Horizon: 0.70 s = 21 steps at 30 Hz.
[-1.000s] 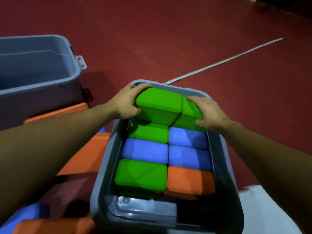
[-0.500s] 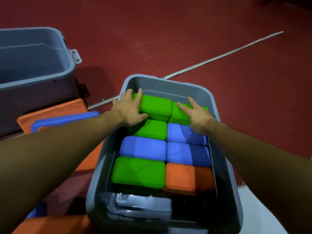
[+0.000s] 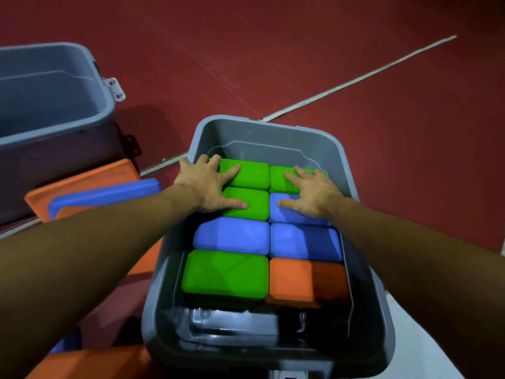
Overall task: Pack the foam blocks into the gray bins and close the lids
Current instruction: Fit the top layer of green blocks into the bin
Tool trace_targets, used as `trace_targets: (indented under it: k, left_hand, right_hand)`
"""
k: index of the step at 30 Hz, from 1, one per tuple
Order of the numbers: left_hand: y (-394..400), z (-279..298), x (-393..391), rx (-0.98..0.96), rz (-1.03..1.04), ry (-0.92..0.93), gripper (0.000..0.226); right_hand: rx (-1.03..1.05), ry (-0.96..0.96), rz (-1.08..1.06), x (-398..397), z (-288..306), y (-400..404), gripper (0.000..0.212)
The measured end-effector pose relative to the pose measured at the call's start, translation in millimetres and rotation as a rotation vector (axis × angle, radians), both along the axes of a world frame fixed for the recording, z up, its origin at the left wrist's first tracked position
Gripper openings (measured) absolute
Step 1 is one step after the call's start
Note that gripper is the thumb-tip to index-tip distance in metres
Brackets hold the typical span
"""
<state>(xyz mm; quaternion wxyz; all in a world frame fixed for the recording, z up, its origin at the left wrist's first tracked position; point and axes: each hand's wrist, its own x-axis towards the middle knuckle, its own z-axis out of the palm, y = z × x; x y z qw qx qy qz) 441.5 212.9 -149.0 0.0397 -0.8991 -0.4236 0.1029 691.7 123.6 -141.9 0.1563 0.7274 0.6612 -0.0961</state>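
A gray bin (image 3: 352, 187) sits on the red floor (image 3: 355, 77) in the middle of the view, and it is full of foam blocks packed side by side in two rows. At the far end are two green blocks, the far left green block (image 3: 252, 173) and the far right green block (image 3: 281, 180). Just nearer is another green block (image 3: 254, 206) on the left and a blue block (image 3: 287, 214) on the right. Next come two more blue ones, the left blue block (image 3: 232, 236) and the right blue block (image 3: 303, 242). Nearest are a big green block (image 3: 224, 274) on the left and an orange block (image 3: 292, 280) on the right. The near end of the bin is dark, and something shiny lies there, but it is hard to tell what it is.

The left hand (image 3: 207, 184) lies flat with its fingers spread. It presses down on the two green blocks at the far left and holds nothing. The right hand (image 3: 311, 192) is flat and spread too. Its fingers rest on the far right green block and its thumb lies on the blue block just behind it. It also holds nothing.

To the far left stands a second gray bin (image 3: 90, 77), open on top. Between the two bins, on the floor, lie a flat orange piece (image 3: 82, 181) and a long blue piece (image 3: 109, 192) on top of it. More orange foam (image 3: 90, 362) shows at the near left corner. A white line (image 3: 355, 80) runs across the floor.
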Motion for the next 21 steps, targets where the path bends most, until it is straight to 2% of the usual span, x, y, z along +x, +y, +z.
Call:
trace_targets:
  k: [4, 11, 17, 19, 21]
  left_hand:
    - [-4.0, 0.5, 0.6, -0.013, -0.002, 0.024, 0.109]
    - [-18.7, 6.4, 9.5, -0.088, 0.082, 0.072, 0.096]
    - [-28.5, 5.9, 15.7, -0.117, 0.129, -0.018, 0.088]
    - [-30.2, 7.2, 13.2, -0.129, 0.112, -0.015, 0.093]
    - [-31.7, 7.4, 9.6, -0.131, 0.083, 0.014, 0.109]
  right_hand:
    - [-0.025, 0.016, -0.006, -1.9, 4.0, -1.8, 0.092]
    - [-0.034, 0.014, -0.067, -7.1, 3.4, -2.3, 0.087]
    - [0.006, 0.065, -0.114, -6.5, 4.8, -7.5, 0.086]
    - [0.031, 0.11, -0.106, -0.7, 6.4, -11.0, 0.085]
    - [0.039, 0.128, -0.081, 5.5, 6.5, -14.7, 0.083]
